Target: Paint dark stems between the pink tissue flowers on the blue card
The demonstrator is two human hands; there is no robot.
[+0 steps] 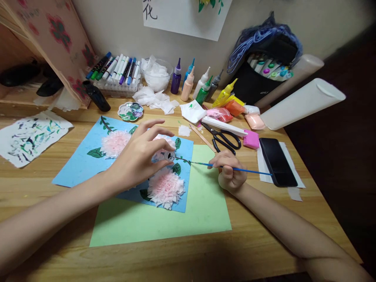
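Observation:
My right hand (230, 170) pinches a thin blue paintbrush (252, 170), its tip at the right edge of the blue board (79, 160) beside a painted dark stem (183, 159). Between the thumb and index finger of my left hand (141, 150) is a small round whitish container (169, 156) with dark marks at its mouth; the rest of it is partly hidden. That hand hovers over the board, covering its middle. Fluffy pink paper flowers (166, 188) and dark green leaves (95, 152) show around it. A light green sheet (158, 223) lies beneath the board.
Behind stand a paint palette (131, 111), a bowl of tissue (157, 74), several paint bottles (202, 92) and markers (117, 70). To the right lie black-handled scissors (225, 139) and a phone (278, 161). A paint-stained tissue (31, 135) lies left.

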